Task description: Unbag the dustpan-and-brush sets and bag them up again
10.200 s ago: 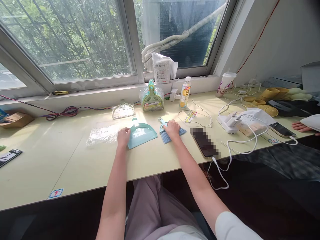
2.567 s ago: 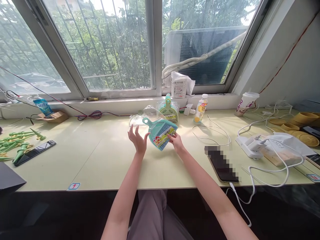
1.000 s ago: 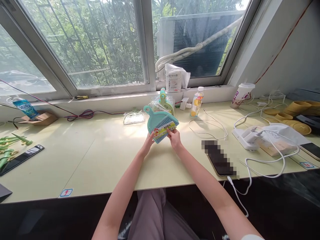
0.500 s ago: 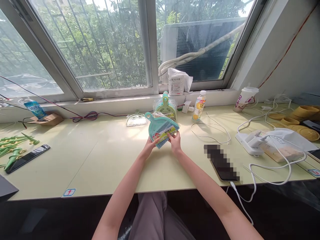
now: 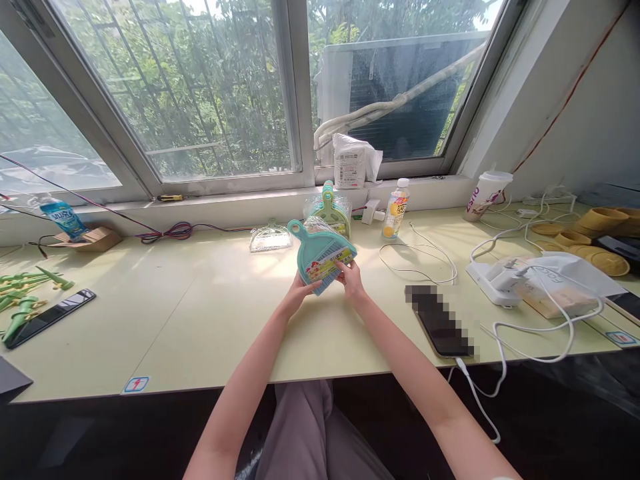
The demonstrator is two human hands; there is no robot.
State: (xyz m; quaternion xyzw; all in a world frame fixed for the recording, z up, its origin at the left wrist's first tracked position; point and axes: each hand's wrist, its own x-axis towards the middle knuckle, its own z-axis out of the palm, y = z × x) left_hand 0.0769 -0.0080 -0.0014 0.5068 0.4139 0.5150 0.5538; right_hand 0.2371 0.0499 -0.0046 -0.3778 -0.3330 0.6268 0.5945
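Observation:
Over the front middle of the table I hold a small teal dustpan (image 5: 311, 241) with a blue-bristled brush (image 5: 332, 247) lying against it. A yellow printed label runs across the brush, and the dustpan's handle points up and to the left. My left hand (image 5: 299, 293) grips the lower left edge from below. Closed on the right side is my right hand (image 5: 352, 280), its thumb over the label's end and its other fingers mostly hidden behind. Just beyond stand more green dustpans (image 5: 330, 212) in clear plastic. A plastic-wrapped dustpan (image 5: 271, 238) lies flat to their left.
At the right are a juice bottle (image 5: 396, 210), a phone (image 5: 440, 323) with a white cable, a power strip (image 5: 493, 287) and a lidded cup (image 5: 487, 195). Green plastic pieces (image 5: 23, 300) and a black phone (image 5: 53, 319) lie at the left. Windows rise behind the table.
The dustpan and brush stay in both hands at nearly the same place. My right hand has shifted slightly on the label's end. The whole view has moved a little.

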